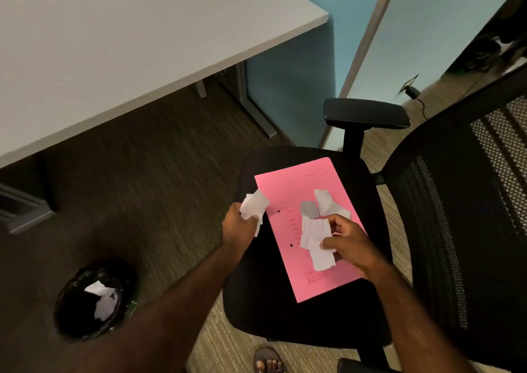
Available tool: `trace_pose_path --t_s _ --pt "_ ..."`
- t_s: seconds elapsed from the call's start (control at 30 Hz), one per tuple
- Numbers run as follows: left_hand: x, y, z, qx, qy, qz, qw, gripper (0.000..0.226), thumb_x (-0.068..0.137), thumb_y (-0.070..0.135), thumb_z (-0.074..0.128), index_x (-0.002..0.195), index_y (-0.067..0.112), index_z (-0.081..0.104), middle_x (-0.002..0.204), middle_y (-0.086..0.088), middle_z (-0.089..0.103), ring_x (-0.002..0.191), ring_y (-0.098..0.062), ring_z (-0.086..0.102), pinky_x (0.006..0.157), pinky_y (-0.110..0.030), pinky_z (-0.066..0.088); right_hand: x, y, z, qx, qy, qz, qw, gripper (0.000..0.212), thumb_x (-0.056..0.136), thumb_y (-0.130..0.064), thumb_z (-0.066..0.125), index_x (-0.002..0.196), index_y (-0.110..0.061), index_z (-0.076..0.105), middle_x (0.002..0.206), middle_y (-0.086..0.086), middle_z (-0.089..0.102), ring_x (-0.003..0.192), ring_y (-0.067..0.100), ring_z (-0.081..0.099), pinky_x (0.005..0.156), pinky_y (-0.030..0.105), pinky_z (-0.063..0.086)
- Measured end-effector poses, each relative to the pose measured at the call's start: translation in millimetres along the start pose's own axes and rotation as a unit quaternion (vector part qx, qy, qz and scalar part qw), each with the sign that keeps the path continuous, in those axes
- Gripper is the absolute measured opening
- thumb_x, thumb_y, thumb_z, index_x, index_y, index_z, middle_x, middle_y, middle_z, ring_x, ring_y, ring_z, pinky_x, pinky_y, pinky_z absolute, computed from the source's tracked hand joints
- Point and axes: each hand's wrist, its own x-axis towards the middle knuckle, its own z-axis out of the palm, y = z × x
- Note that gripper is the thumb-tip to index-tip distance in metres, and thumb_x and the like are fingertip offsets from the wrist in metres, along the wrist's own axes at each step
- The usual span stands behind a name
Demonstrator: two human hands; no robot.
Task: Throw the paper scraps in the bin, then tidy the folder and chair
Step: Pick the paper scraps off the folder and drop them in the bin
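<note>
A pink folder [288,190] lies flat on the seat of a black office chair [285,315]. My left hand [238,225] is closed around a crumpled white paper scrap [253,205] at the folder's left edge. My right hand [350,243] pinches several white scraps [315,237] over the middle of the folder. More scraps [326,201] rest on the folder just beyond my right hand. A round black bin [71,312] stands on the carpet at lower left, with white paper [102,298] inside it.
A grey desk [128,44] fills the upper left, its metal legs [256,110] reaching the carpet. The chair's armrest [365,114] and mesh back [470,215] rise at right. A blue partition [296,67] stands behind. My sandalled foot [268,361] is below the seat.
</note>
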Motion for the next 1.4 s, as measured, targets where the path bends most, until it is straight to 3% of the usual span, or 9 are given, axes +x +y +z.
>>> trace_pose_path --t_s 0.07,0.23,0.43,0.67,0.77,0.93,1.1,1.23,1.4 --pt "0.8 -3.5 -10.3 -0.014 -0.001 -0.01 1.0 0.034 0.089 0.011 0.072 0.121 0.01 0.059 0.114 -0.009 0.066 0.102 -0.027 0.069 0.088 -0.046 0.062 -3.1 -8.0 4.2 0.009 -0.014 0.001 1.0 0.04 0.084 0.003 0.071 0.112 -0.025 0.07 0.108 -0.005 0.08 0.102 0.023 0.078 0.072 0.043 0.067" --pt "2.2 -14.7 -38.5 -0.062 0.005 -0.037 0.997 0.032 0.091 0.015 0.072 0.12 0.018 0.058 0.109 0.0 0.064 0.091 -0.014 0.065 0.071 -0.03 0.057 -6.9 -32.8 31.3 0.025 -0.051 -0.004 0.998 0.039 0.079 -0.002 0.071 0.112 -0.024 0.07 0.105 -0.005 0.082 0.094 0.017 0.081 0.066 0.036 0.063" --pt "-0.3 -40.1 -96.0 -0.129 0.01 -0.058 0.99 0.022 0.093 0.011 0.068 0.098 0.029 0.057 0.102 -0.001 0.068 0.087 -0.016 0.069 0.053 -0.025 0.055 1.5 -61.7 108.8 0.025 -0.099 -0.014 0.995 0.046 0.069 -0.016 0.08 0.112 -0.029 0.069 0.107 -0.004 0.079 0.1 0.023 0.078 0.07 0.037 0.064" --pt "8.6 -96.5 -194.1 -0.169 0.083 -0.091 0.978 0.024 0.092 0.0 0.066 0.115 0.003 0.059 0.109 -0.016 0.068 0.093 -0.027 0.068 0.077 -0.04 0.06 18.2 -81.6 250.7 0.017 -0.174 -0.001 0.985 0.042 0.075 -0.005 0.081 0.105 -0.033 0.076 0.111 0.002 0.081 0.101 0.026 0.08 0.07 0.046 0.065" --pt "11.5 -122.8 -237.3 -0.216 0.096 -0.121 0.964 0.023 0.095 -0.003 0.062 0.116 0.004 0.055 0.107 -0.014 0.066 0.085 -0.027 0.07 0.073 -0.052 0.065 23.1 -88.3 316.7 0.001 -0.183 0.001 0.983 0.041 0.077 0.001 0.079 0.1 -0.033 0.077 0.108 0.004 0.082 0.101 0.028 0.08 0.066 0.044 0.064" --pt "17.7 -184.0 -314.6 -0.248 0.145 -0.192 0.938 0.032 0.098 0.001 0.061 0.128 0.01 0.051 0.114 -0.01 0.065 0.088 -0.026 0.071 0.071 -0.05 0.065 25.5 -95.5 434.3 -0.052 -0.202 0.008 0.978 0.038 0.087 0.008 0.074 0.105 -0.025 0.069 0.109 0.004 0.078 0.1 0.025 0.078 0.061 0.042 0.066" --pt "19.9 -244.9 -373.1 -0.263 0.207 -0.247 0.909 0.036 0.097 -0.002 0.06 0.128 0.013 0.053 0.105 -0.009 0.066 0.079 -0.024 0.068 0.063 -0.047 0.064 23.4 -91.4 530.8 -0.079 -0.206 0.041 0.975 0.036 0.091 0.01 0.07 0.106 -0.022 0.064 0.106 0.001 0.072 0.09 0.018 0.073 0.055 0.035 0.065" --pt "21.2 -290.1 -403.4 -0.226 0.224 -0.276 0.907 0.023 0.094 0.001 0.059 0.114 0.011 0.052 0.112 -0.017 0.063 0.077 -0.027 0.067 0.055 -0.041 0.058 22.4 -65.8 594.4 -0.094 -0.189 0.077 0.974 0.041 0.09 0.018 0.063 0.121 -0.008 0.062 0.112 0.01 0.071 0.103 0.033 0.073 0.077 0.053 0.064" --pt "31.0 -333.9 -427.4 -0.183 0.221 -0.313 0.905 0.026 0.092 0.006 0.067 0.117 0.007 0.056 0.12 -0.021 0.064 0.101 -0.039 0.07 0.083 -0.057 0.061 28.4 -31.1 658.4 -0.102 -0.174 0.104 0.974 0.042 0.089 0.022 0.06 0.115 -0.011 0.059 0.115 0.015 0.069 0.1 0.034 0.069 0.083 0.059 0.062"
